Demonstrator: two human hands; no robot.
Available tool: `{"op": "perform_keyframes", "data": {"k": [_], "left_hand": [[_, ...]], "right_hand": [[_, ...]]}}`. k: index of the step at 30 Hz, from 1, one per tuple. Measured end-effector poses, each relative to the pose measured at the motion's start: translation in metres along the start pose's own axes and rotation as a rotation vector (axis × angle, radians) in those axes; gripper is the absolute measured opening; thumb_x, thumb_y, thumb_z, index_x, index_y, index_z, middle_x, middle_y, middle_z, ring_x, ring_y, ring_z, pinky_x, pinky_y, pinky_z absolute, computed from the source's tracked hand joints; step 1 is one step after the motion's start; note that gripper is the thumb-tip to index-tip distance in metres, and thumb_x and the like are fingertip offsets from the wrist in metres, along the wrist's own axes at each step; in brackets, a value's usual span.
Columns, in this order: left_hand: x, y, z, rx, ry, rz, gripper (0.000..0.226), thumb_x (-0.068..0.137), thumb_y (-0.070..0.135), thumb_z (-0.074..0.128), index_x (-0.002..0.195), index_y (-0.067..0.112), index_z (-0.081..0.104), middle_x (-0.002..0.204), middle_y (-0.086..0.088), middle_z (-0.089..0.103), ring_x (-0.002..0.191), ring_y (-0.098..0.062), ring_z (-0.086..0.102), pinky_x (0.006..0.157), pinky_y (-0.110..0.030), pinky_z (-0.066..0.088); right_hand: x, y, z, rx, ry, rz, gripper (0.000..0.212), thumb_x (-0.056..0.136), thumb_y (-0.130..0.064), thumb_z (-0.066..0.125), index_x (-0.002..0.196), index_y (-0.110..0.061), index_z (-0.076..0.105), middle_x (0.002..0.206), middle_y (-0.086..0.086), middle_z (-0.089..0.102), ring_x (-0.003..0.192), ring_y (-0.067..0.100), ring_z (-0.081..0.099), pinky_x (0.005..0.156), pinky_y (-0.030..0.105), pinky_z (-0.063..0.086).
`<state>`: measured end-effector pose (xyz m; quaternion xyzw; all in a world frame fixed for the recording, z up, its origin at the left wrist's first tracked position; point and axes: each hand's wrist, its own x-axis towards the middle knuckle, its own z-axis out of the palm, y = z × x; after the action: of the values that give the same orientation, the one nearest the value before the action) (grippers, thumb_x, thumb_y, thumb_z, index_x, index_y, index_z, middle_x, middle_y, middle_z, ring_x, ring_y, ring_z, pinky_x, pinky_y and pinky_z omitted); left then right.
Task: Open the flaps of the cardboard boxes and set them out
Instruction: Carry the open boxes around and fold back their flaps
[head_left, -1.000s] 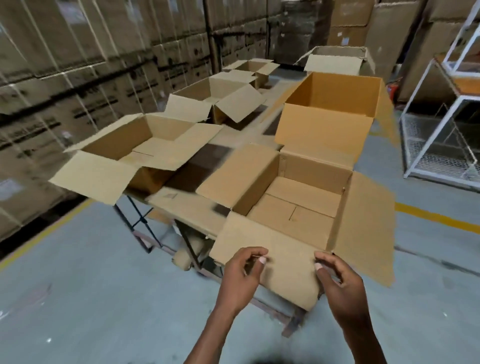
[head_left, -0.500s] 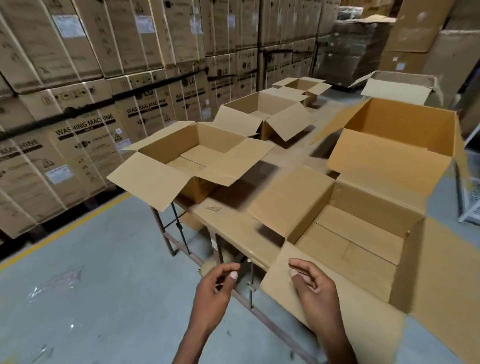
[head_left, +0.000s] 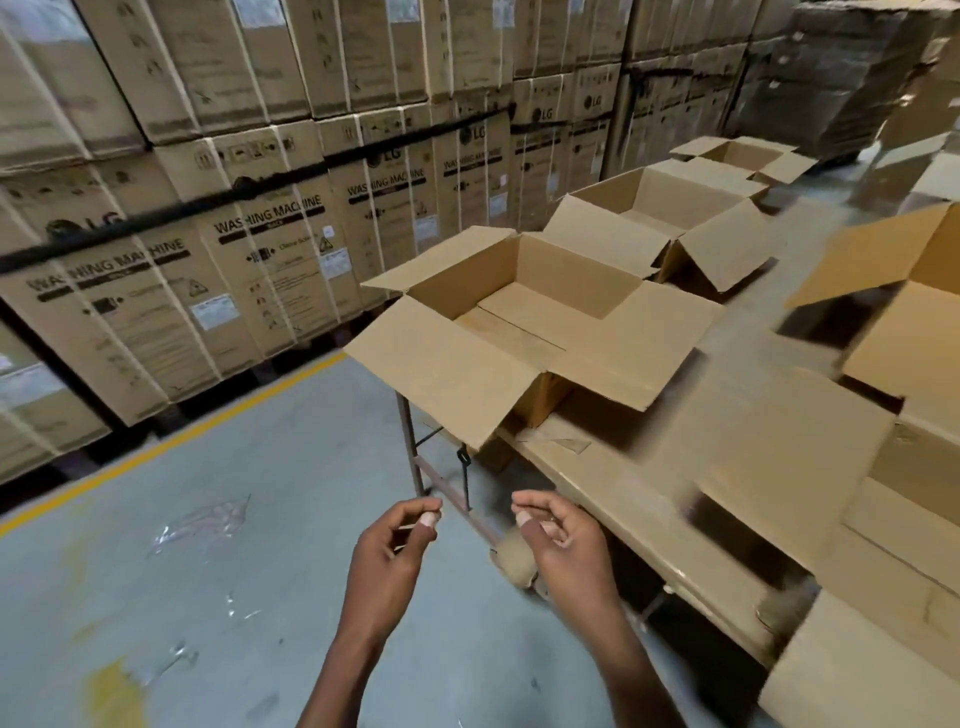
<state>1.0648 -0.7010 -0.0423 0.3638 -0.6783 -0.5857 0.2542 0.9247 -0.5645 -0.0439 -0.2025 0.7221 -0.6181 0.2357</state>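
Cardboard boxes sit open along your table (head_left: 623, 499), flaps spread. One open box (head_left: 524, 332) stands at the table's left end, its near flap overhanging the edge. A second box (head_left: 670, 228) sits behind it, a third (head_left: 743, 156) farther back. The boxes on the right are cut off by the frame and blurred. Your left hand (head_left: 387, 551) and right hand (head_left: 561, 540) hang in front of the table's near edge, fingers loosely curled, holding nothing. Stacked washing-machine cartons (head_left: 270, 249) line the wall.
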Motion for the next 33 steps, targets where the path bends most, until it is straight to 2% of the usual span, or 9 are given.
{"op": "perform_keyframes", "data": {"k": [2, 8, 12, 15, 18, 23, 28, 33], "left_hand": [[0.021, -0.002, -0.028, -0.007, 0.049, -0.004, 0.018, 0.099, 0.026, 0.061, 0.102, 0.038, 0.075, 0.106, 0.012, 0.074, 0.094, -0.010, 0.070, 0.090, -0.041, 0.056], [0.101, -0.003, -0.096, -0.038, 0.163, -0.025, 0.017, 0.099, 0.024, 0.061, 0.102, 0.033, 0.075, 0.105, 0.008, 0.075, 0.092, -0.013, 0.072, 0.092, -0.043, 0.054], [0.173, -0.002, -0.136, -0.044, 0.184, -0.012, 0.017, 0.099, 0.027, 0.062, 0.099, 0.039, 0.074, 0.106, 0.008, 0.074, 0.094, -0.014, 0.072, 0.090, -0.038, 0.053], [0.231, 0.001, -0.169, -0.049, 0.217, -0.016, 0.017, 0.099, 0.027, 0.061, 0.101, 0.038, 0.074, 0.105, 0.008, 0.074, 0.093, -0.015, 0.072, 0.086, -0.034, 0.053], [0.282, 0.002, -0.201, -0.087, 0.271, -0.032, 0.016, 0.099, 0.026, 0.060, 0.104, 0.032, 0.075, 0.102, 0.005, 0.075, 0.091, -0.015, 0.071, 0.085, -0.032, 0.052], [0.366, -0.006, -0.247, -0.154, 0.316, -0.083, 0.018, 0.100, 0.025, 0.058, 0.109, 0.024, 0.074, 0.105, -0.001, 0.075, 0.089, -0.015, 0.070, 0.085, -0.036, 0.050], [0.461, -0.013, -0.269, -0.184, 0.224, -0.102, 0.019, 0.100, 0.024, 0.057, 0.109, 0.024, 0.074, 0.104, -0.002, 0.074, 0.091, -0.018, 0.070, 0.087, -0.038, 0.050], [0.578, -0.018, -0.296, -0.162, 0.089, -0.090, 0.019, 0.101, 0.024, 0.056, 0.110, 0.024, 0.073, 0.106, -0.004, 0.073, 0.089, -0.016, 0.069, 0.086, -0.036, 0.049]], "right_hand": [[0.022, -0.009, 0.031, -0.030, -0.052, -0.028, 0.019, 0.094, -0.014, 0.066, 0.102, -0.030, 0.072, 0.097, -0.022, 0.072, 0.093, -0.001, 0.068, 0.076, 0.016, 0.053], [0.101, -0.030, 0.125, -0.029, -0.150, -0.069, 0.021, 0.094, -0.009, 0.063, 0.102, -0.026, 0.072, 0.096, -0.016, 0.074, 0.088, -0.002, 0.068, 0.076, 0.015, 0.051], [0.167, -0.036, 0.191, 0.001, -0.192, -0.085, 0.017, 0.092, -0.015, 0.064, 0.100, -0.026, 0.074, 0.093, -0.013, 0.074, 0.085, 0.007, 0.069, 0.079, 0.025, 0.053], [0.224, -0.048, 0.243, 0.018, -0.230, -0.083, 0.016, 0.091, -0.022, 0.064, 0.099, -0.032, 0.073, 0.097, -0.013, 0.074, 0.093, 0.013, 0.070, 0.083, 0.036, 0.056], [0.279, -0.065, 0.289, 0.027, -0.234, -0.091, 0.017, 0.093, -0.018, 0.065, 0.100, -0.031, 0.073, 0.097, -0.016, 0.073, 0.091, 0.009, 0.069, 0.081, 0.029, 0.055], [0.356, -0.090, 0.349, 0.032, -0.256, -0.088, 0.018, 0.094, -0.013, 0.065, 0.105, -0.026, 0.072, 0.101, -0.010, 0.073, 0.090, 0.010, 0.069, 0.076, 0.015, 0.050], [0.430, -0.089, 0.394, 0.006, -0.189, -0.060, 0.020, 0.093, -0.014, 0.066, 0.102, -0.031, 0.072, 0.099, -0.011, 0.073, 0.093, 0.013, 0.070, 0.083, 0.025, 0.054], [0.511, -0.082, 0.438, 0.022, -0.067, -0.030, 0.018, 0.094, -0.017, 0.066, 0.100, -0.033, 0.072, 0.097, -0.012, 0.073, 0.090, 0.013, 0.070, 0.074, 0.022, 0.050]]}}
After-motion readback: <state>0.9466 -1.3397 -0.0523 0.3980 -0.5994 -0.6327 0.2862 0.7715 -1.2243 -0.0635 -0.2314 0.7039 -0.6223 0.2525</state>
